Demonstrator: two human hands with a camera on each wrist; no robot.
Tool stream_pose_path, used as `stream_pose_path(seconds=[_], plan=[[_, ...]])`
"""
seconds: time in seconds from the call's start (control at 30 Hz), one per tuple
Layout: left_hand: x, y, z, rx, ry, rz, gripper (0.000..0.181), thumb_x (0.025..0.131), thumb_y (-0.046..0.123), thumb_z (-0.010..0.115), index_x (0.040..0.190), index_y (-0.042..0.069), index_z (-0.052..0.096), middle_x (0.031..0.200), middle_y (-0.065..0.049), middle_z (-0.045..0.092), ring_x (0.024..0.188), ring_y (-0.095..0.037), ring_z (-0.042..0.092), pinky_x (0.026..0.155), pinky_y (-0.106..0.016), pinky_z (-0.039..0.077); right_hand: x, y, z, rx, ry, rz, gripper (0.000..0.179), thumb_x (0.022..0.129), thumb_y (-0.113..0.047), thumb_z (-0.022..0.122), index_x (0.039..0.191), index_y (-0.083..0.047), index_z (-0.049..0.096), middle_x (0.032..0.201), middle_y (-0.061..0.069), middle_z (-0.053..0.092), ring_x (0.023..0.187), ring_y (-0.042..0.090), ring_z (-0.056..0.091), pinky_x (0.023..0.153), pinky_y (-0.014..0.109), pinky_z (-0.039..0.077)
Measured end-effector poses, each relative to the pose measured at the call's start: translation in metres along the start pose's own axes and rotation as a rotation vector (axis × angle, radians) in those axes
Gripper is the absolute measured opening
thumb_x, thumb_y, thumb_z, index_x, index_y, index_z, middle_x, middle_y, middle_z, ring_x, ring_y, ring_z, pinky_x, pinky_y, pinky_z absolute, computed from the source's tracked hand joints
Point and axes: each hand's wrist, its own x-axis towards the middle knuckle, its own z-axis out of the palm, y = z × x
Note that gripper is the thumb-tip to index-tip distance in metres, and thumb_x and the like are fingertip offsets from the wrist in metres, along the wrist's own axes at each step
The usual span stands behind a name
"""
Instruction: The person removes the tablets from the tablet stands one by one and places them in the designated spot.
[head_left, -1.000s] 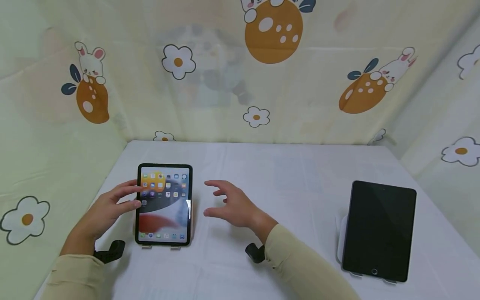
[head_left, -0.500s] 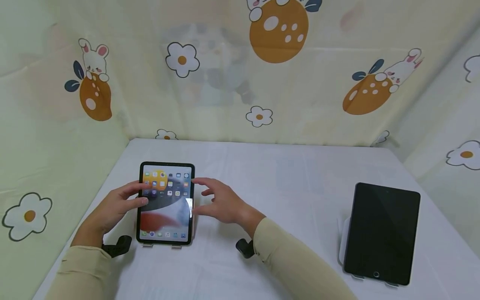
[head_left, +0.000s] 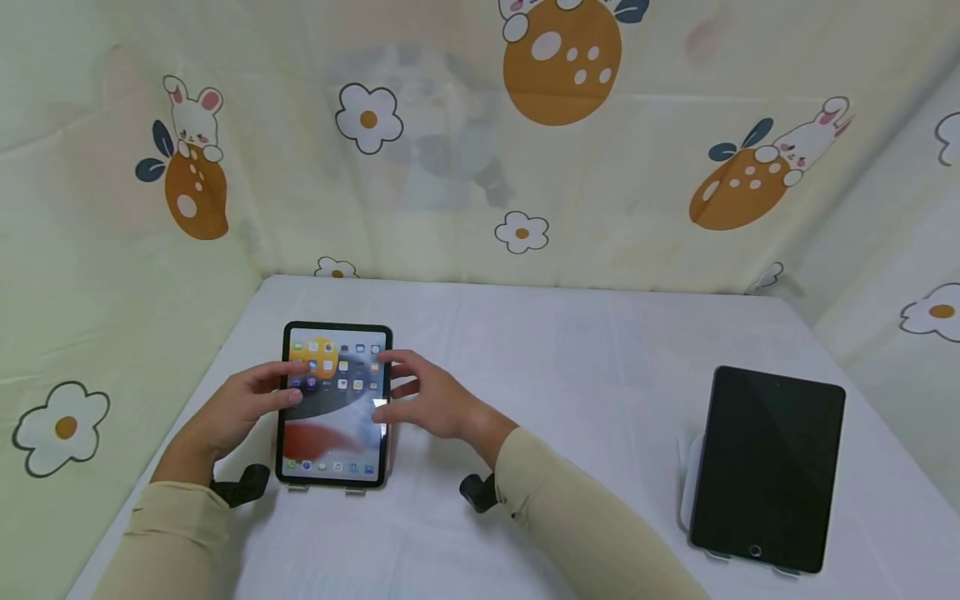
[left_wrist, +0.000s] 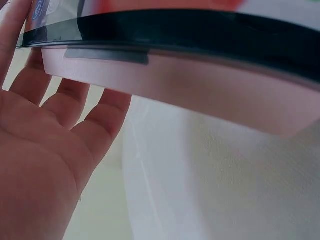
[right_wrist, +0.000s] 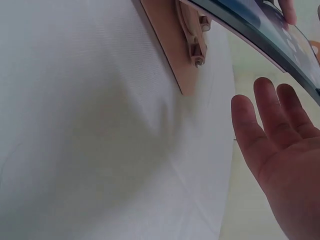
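A tablet (head_left: pixel 333 429) with a dark rim and a lit home screen leans on a pink stand (left_wrist: pixel 170 77) at the table's left. My left hand (head_left: pixel 221 412) holds its left edge, thumb and index finger in front of the screen. In the left wrist view the other fingers pass behind the pink plate. At the right edge, my right hand (head_left: pixel 442 400) has its thumb and index finger over the screen's border. The right wrist view shows its other fingers (right_wrist: pixel 277 117) behind the tablet, apart from it. Stand hinges (right_wrist: pixel 197 50) show underneath.
A second tablet (head_left: pixel 765 467), its screen black, leans on a white stand (head_left: pixel 688 483) at the right of the white-clothed table (head_left: pixel 570 350). A patterned curtain (head_left: pixel 435 183) surrounds the back and sides.
My right hand has moved left from beside the tablet until its thumb and index finger overlap the right edge. The left hand's fingers reach further over the screen. The tablet stays on its stand.
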Motion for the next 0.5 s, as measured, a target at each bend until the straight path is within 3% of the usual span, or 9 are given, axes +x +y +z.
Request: stream_pose_path(seconds=[0.27,0.5], plan=[[0.0029,-0.0009,-0.0002,-0.017,0.017,-0.011,0.05,0.1,0.023,0.063,0.139,-0.005,0.05,0.147,-0.029,0.037,0.133,-0.047,0.035,0.11,-0.065,0.027,0.0031,-0.0023,0.0011,0.08,-0.005,-0.003,0.069,0.089,-0.02,0.078,0.149,-0.022,0.043,0.131,0.004,0.054,0.111,0.02,0.059,0.088,0.036,0.053],[0.0048,0.0002,0.0008,-0.031,0.03,-0.026,0.05,0.1,0.026,0.064,0.137,-0.006,0.052,0.149,-0.028,0.035,0.136,-0.048,0.029,0.11,-0.068,0.024,0.0024,-0.003,0.0024,0.09,0.015,-0.006,0.072,0.088,-0.019,0.079,0.15,-0.02,0.042,0.13,0.005,0.054,0.113,0.02,0.057,0.089,0.035,0.052]])
